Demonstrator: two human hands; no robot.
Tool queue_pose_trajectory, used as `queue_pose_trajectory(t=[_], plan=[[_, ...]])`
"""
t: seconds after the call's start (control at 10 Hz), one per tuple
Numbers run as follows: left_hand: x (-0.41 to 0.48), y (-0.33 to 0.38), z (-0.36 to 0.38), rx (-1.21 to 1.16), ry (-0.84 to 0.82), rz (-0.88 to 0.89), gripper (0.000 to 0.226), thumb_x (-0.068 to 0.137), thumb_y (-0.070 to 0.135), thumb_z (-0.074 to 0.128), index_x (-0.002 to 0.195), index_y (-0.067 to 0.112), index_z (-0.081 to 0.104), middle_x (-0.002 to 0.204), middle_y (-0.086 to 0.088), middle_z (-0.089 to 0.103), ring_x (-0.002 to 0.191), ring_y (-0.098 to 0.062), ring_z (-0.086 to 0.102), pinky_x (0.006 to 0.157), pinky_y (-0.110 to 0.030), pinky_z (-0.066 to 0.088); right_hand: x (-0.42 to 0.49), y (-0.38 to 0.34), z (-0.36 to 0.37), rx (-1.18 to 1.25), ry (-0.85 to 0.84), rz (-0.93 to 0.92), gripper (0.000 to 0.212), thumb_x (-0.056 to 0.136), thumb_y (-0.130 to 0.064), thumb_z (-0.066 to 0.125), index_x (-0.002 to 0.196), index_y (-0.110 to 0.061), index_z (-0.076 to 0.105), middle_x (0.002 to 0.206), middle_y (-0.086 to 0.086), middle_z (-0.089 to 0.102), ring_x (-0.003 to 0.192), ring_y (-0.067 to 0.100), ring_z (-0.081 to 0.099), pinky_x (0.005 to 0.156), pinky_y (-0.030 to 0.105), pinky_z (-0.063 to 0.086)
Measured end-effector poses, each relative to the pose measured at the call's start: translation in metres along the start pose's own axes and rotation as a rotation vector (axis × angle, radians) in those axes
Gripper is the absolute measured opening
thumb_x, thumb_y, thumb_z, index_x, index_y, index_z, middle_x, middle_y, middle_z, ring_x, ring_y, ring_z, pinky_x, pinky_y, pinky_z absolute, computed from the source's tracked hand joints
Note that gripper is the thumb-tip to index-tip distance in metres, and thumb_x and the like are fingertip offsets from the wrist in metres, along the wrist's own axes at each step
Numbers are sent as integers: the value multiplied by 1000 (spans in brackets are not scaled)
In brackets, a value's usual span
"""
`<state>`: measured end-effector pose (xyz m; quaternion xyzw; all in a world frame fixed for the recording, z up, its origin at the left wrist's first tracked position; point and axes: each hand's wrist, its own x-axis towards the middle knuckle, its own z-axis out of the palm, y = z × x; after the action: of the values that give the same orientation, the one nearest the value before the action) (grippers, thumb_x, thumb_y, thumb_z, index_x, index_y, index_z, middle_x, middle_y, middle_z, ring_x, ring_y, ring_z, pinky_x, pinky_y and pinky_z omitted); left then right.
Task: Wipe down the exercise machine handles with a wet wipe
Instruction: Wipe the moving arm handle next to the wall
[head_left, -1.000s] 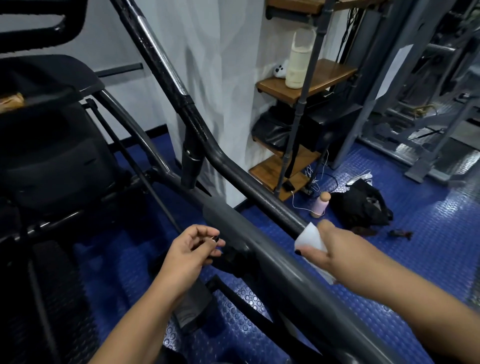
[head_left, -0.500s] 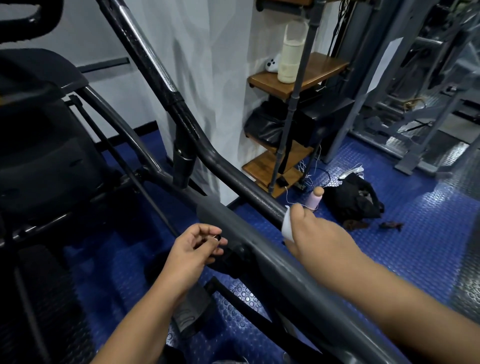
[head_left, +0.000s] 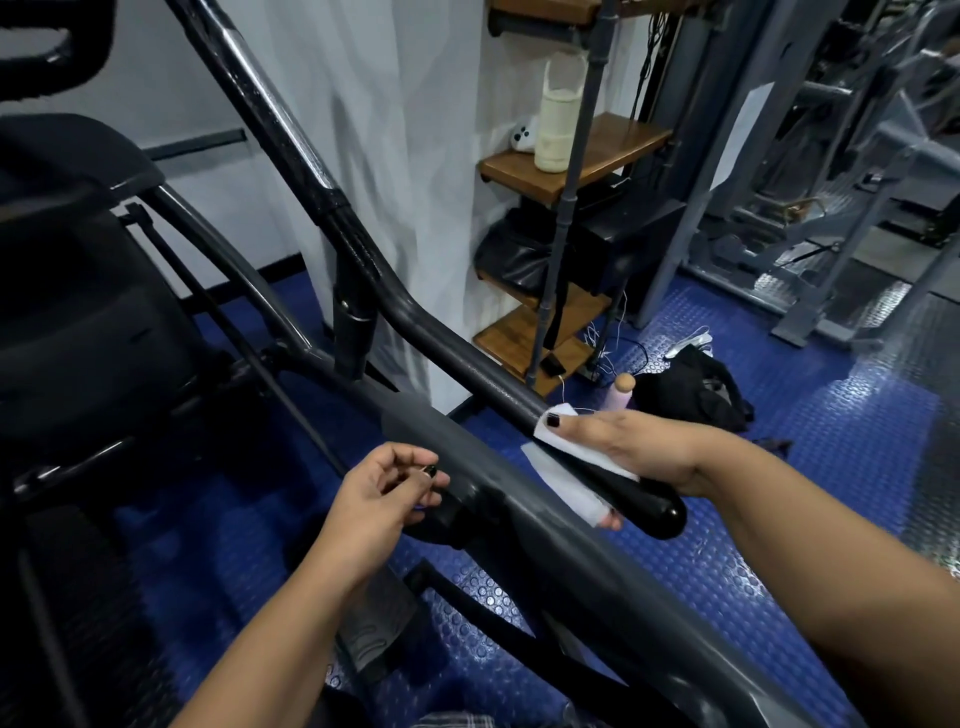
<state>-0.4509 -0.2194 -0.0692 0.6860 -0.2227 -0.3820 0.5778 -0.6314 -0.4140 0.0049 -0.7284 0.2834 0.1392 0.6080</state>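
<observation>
Landmark: the black handle (head_left: 644, 501), the rounded end of a dark bar that slopes down from the upper left of the machine.
Seat (head_left: 67, 291): black padded, far to the left of the handle, at the frame's left edge.
Left hand (head_left: 382, 499): left of the handle and apart from it, just beside the wide grey frame beam (head_left: 467, 467); fingers loosely curled toward the thumb, pinching something small and dark that may be a cap or ring, too small to tell.
Wet wipe (head_left: 569, 467): white, draped over the handle just above its rounded tip, lying between bar and palm.
Right hand (head_left: 639, 441): wrapped over the handle from the right, gripping the wipe against it; thumb on top, fingertips showing below.
Shelf (head_left: 576, 156): wooden, behind and above the handle, holding a cream bottle (head_left: 558, 119).
Black bag (head_left: 691, 395): on the blue floor, beyond the handle to its right.
</observation>
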Motion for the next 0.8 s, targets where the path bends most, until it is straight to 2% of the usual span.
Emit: queue_pose_trajectory(t=[0.1,0.2,0.3,0.4,0.5,0.6,0.7,0.8], plan=[[-3,0,4,1,-6,2,12,97,5,55,101,13,63,92,-6,75,73,-12,65,68,-28,48,-21,14,4,107,36,42,70,93,-66,40,70,-4,65,60,18,61,51,25,58,57,30,49],[-6,-2,8,22,-21,1,12,97,6,55,102,14,63,93,-6,75,74,-11,66,69,-26,49,-39,19,13,61,104,57,75,96,-67,28,59,-10,60,48,13,53,43,22,49,56,32,45],[-9,-3,12,27,-22,-1,12,97,6,55,103,13,63,93,-5,75,72,-9,66,68,-24,50,-48,23,24,-94,318,56,68,99,-62,24,56,-19,55,46,2,51,40,16,47,51,29,42],[-11,-3,15,25,-22,1,12,97,7,55,102,13,63,93,-5,75,71,-8,66,67,-23,50,-51,31,32,-336,512,-22,58,96,-60,19,80,-12,47,62,-7,53,53,6,45,59,27,43],[-11,-3,16,24,-20,4,12,97,7,55,103,13,63,93,-5,75,72,-8,66,66,-23,50,-59,36,40,-544,541,-77,46,93,-60,16,89,-19,36,72,-1,50,62,12,45,65,33,40],[-10,-3,18,13,-18,2,13,97,5,54,102,12,63,92,-6,75,71,-9,66,63,-20,50,-68,33,50,-669,585,-114,21,101,-46,31,99,-26,32,83,-8,47,69,7,47,63,30,40],[-10,-4,19,5,-18,-7,12,97,5,54,102,12,63,92,-6,75,70,-9,65,62,-19,50,-62,30,55,-889,588,-46,36,100,-34,48,129,-21,30,104,-8,42,88,10,49,71,27,40],[-9,-6,18,-5,-14,-12,11,97,6,54,102,11,63,91,-5,75,69,-8,65,61,-18,50,-37,30,58,-1200,682,36,59,69,-9,77,121,0,51,88,4,53,61,18,51,45,26,27]])
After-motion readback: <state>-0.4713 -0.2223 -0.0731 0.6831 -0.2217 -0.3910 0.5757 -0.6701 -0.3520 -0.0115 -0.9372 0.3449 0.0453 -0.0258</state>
